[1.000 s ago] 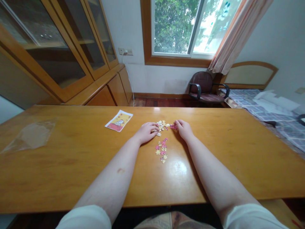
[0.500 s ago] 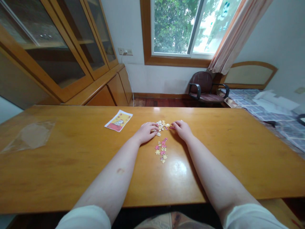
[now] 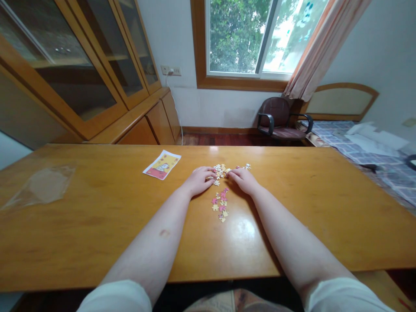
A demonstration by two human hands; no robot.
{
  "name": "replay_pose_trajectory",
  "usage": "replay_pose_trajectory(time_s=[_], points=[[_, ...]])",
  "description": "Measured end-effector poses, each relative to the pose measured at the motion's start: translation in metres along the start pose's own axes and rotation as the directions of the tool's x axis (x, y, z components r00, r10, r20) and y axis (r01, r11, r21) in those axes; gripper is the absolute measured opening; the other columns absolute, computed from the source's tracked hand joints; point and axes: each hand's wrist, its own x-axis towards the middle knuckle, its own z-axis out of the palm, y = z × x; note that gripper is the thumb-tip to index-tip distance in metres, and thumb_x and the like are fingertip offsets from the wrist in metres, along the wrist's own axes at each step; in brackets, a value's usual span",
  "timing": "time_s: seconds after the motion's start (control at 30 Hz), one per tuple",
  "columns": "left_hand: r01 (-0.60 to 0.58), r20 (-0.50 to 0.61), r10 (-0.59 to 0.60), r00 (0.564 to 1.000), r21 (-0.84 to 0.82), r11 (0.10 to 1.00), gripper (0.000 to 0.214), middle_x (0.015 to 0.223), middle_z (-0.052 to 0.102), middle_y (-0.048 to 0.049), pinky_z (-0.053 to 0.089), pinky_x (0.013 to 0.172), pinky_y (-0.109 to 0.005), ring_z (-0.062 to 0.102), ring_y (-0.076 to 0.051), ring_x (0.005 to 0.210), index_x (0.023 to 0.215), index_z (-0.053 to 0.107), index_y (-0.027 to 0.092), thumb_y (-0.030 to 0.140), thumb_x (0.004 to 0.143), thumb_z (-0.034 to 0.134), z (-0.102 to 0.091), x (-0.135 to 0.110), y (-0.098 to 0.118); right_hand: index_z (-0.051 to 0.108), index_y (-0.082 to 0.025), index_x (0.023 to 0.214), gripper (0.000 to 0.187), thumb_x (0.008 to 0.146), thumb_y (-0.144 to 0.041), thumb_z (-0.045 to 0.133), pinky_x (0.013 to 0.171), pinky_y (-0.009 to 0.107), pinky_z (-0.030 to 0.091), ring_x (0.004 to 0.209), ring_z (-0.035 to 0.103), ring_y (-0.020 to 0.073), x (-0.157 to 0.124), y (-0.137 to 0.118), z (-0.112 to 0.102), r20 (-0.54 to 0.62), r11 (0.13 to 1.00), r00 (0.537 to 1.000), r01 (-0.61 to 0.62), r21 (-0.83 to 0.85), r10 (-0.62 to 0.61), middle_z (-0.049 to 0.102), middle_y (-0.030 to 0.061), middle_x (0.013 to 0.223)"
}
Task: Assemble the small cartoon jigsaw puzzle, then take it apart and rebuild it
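Two groups of small jigsaw puzzle pieces in yellow, cream and pink lie on the wooden table (image 3: pixel 107 225). The upper heap (image 3: pixel 220 171) sits between my hands, and a looser line of pieces (image 3: pixel 220 204) runs towards me below it. My left hand (image 3: pixel 199 180) rests flat with its fingertips at the heap's left side. My right hand (image 3: pixel 243 180) lies palm down, its fingertips touching the heap's right side. A few stray pieces (image 3: pixel 243 167) lie just beyond it. Neither hand visibly holds a piece.
A printed picture card (image 3: pixel 161 164) and a clear plastic bag (image 3: pixel 40 186) lie on the table's left. Behind the far edge stand a glass-fronted wooden cabinet (image 3: pixel 68 73) and a dark office chair (image 3: pixel 276 119). A bed (image 3: pixel 367 151) with papers lies to the right.
My right hand has slid left and towards me, up to the heap, uncovering stray pieces beyond it. My left hand and the lower line of pieces have stayed in place.
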Motion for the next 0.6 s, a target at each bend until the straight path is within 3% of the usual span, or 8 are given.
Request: replay_pose_trajectory(time_s=[0.13,0.2,0.27,0.33,0.43,0.6], points=[[0.004,0.010,-0.004,1.000,0.003,1.000,0.019,0.119,0.063,-0.0040,0.040,0.102,-0.041,0.055,-0.022,0.113,0.093,0.072,0.025,0.031,0.085,0.055,-0.001,0.000,0.001,0.070,-0.018,0.076,0.043,0.096,-0.037,0.036,0.072,0.025,0.040,0.074,0.060,0.0165,0.000,0.006,-0.001,-0.072,0.987,0.986,-0.154,-0.039,0.151,0.070,0.0042,0.076],[0.010,0.017,-0.010,1.000,0.011,1.000,0.020,0.119,0.063,-0.0043,0.040,0.102,-0.041,0.055,-0.022,0.113,0.093,0.072,0.025,0.032,0.085,0.054,-0.001,0.000,0.002,0.068,-0.018,0.073,0.044,0.095,-0.039,0.037,0.067,0.025,0.039,0.071,0.060,0.0168,0.000,0.012,-0.003,-0.173,0.956,0.948,-0.283,-0.073,0.267,0.070,0.0051,0.074],[0.014,0.023,-0.014,1.000,0.016,1.000,0.021,0.119,0.063,-0.0049,0.040,0.102,-0.041,0.055,-0.022,0.113,0.093,0.072,0.024,0.031,0.085,0.054,-0.001,0.001,0.002,0.069,-0.017,0.079,0.039,0.094,-0.037,0.040,0.067,0.025,0.039,0.074,0.061,0.0176,0.000,0.015,-0.005,-0.249,0.937,0.919,-0.337,-0.095,0.305,0.070,0.0061,0.078],[0.014,0.023,-0.014,1.000,0.018,1.000,0.021,0.120,0.063,-0.0050,0.040,0.102,-0.041,0.055,-0.022,0.113,0.093,0.072,0.024,0.031,0.085,0.054,-0.001,0.001,0.002,0.069,-0.018,0.091,0.031,0.093,-0.033,0.043,0.075,0.027,0.041,0.083,0.061,0.0185,0.001,0.014,-0.005,-0.251,0.959,0.940,-0.264,-0.107,0.230,0.071,0.0069,0.089],[0.008,0.014,-0.008,1.000,0.021,1.000,0.020,0.120,0.062,-0.0039,0.040,0.102,-0.041,0.055,-0.021,0.113,0.094,0.072,0.025,0.031,0.085,0.054,0.000,0.000,0.000,0.068,-0.020,0.104,0.026,0.091,-0.029,0.046,0.087,0.031,0.040,0.095,0.059,0.0200,0.000,0.006,-0.003,-0.150,0.988,0.987,-0.085,-0.127,0.066,0.070,0.0066,0.102],[-0.009,0.000,0.009,1.000,0.019,1.000,0.020,0.120,0.062,-0.0037,0.041,0.102,-0.040,0.055,-0.021,0.112,0.094,0.072,0.026,0.032,0.086,0.054,0.001,0.000,-0.001,0.072,-0.020,0.093,0.028,0.093,-0.026,0.044,0.089,0.033,0.038,0.088,0.059,0.0196,0.000,0.000,-0.002,0.007,0.992,1.000,0.000,-0.128,0.001,0.072,0.0040,0.091]])
